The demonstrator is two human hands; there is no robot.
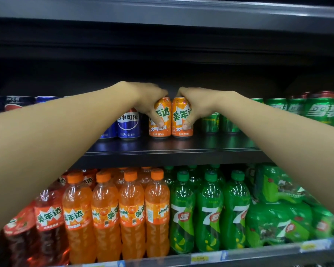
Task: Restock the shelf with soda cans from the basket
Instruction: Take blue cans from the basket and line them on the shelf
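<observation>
shelf: dark upper shelf (174, 149), holds cans in colour blocks; front strip in the middle is bare
lower shelf: orange bottles (131, 214) and green bottles (208, 214) packed tight, green multipacks (278, 224) at right, price tags on the rail
blue cans: blue cans (128, 124) to the left of the orange pair, one just beside the left orange can
green cans: green cans (316, 110) to the right, some set back behind the right wrist
orange cans: left orange can (160, 117) and right orange can (181, 117), both upright, side by side, bases look down on the shelf, set back from the front edge
left hand: left hand (148, 99) wraps over the top of the left orange can, thumb down its front
right hand: right hand (197, 102) wraps over the top of the right orange can, thumb down its front
basket: not in view
step: placing, two cans at once into the orange slot between blue and green
progress: judged mid-task; the orange slot shows only this pair at the front
next move: likely let go of both cans, pull arms back clear of neighbours, then go to the basket for more
risk: tipping a can on release
</observation>
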